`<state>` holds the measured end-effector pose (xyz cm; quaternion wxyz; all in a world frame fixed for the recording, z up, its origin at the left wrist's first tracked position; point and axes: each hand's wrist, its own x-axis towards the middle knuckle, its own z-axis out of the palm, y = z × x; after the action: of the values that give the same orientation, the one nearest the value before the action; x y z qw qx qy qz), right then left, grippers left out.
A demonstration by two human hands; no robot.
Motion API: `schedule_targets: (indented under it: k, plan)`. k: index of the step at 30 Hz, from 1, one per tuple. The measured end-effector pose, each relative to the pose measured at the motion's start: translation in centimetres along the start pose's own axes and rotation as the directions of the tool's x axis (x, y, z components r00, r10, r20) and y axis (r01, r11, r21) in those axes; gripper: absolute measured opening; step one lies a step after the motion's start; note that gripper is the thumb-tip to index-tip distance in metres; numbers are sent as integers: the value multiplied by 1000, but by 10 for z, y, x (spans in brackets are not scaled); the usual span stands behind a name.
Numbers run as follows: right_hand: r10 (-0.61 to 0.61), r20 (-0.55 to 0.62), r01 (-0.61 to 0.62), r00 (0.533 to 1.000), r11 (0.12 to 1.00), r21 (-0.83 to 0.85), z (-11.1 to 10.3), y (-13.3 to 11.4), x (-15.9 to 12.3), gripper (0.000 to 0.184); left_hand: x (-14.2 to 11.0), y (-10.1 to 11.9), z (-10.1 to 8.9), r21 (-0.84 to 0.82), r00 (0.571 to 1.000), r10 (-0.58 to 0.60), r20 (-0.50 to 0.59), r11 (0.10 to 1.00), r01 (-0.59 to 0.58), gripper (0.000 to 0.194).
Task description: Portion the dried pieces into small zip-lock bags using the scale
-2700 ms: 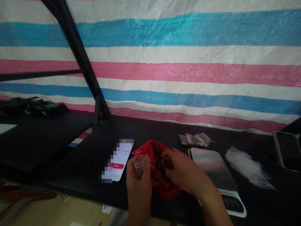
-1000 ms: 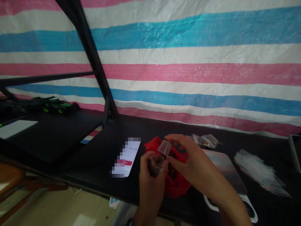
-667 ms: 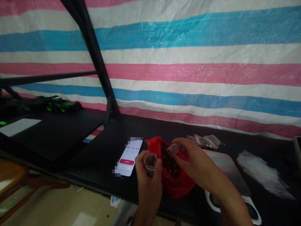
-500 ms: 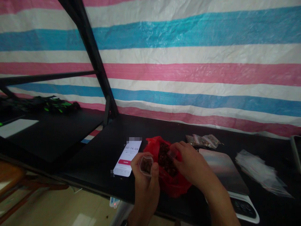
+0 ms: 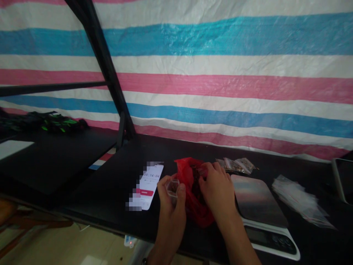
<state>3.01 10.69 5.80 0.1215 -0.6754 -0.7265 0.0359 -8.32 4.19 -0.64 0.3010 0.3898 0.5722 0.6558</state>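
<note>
Just below and right of the frame's center, the left hand [image 5: 171, 215] pinches a clear plastic container [image 5: 173, 187] between thumb and curled fingers, its opening tipped up and some brown matter dimly visible inside. Beside it, the right hand [image 5: 216, 187] reaches into the mouth of a red plastic bag [image 5: 199, 217], its fingers closed on a small clear cup [image 5: 203, 170] at the dark brown bits [image 5: 196, 186] within. The red bag sits on the black table [image 5: 110, 187], just left of a white scale [image 5: 259, 200] with a metal plate. Behind the scale lie small filled bags [image 5: 237, 165]; a fanned pile of clear bags [image 5: 300, 200] lies toward the lower right. A lit phone [image 5: 147, 186], partly pixelated, lies left of the hands. At the right edge of the frame stands a dark-screened device [image 5: 344, 180].
</note>
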Motion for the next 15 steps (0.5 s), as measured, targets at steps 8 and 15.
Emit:
schedule_targets:
  k: [8,15]
  plan:
    - [-85,86,77,993,993,91,3,5,5,32,0,1,4,-7,997,-62,-40,998,62,42]
    - [-49,172,42,984,998,46,-14,14,1,33,6,4,2,40,992,-55,-116,997,60,42]
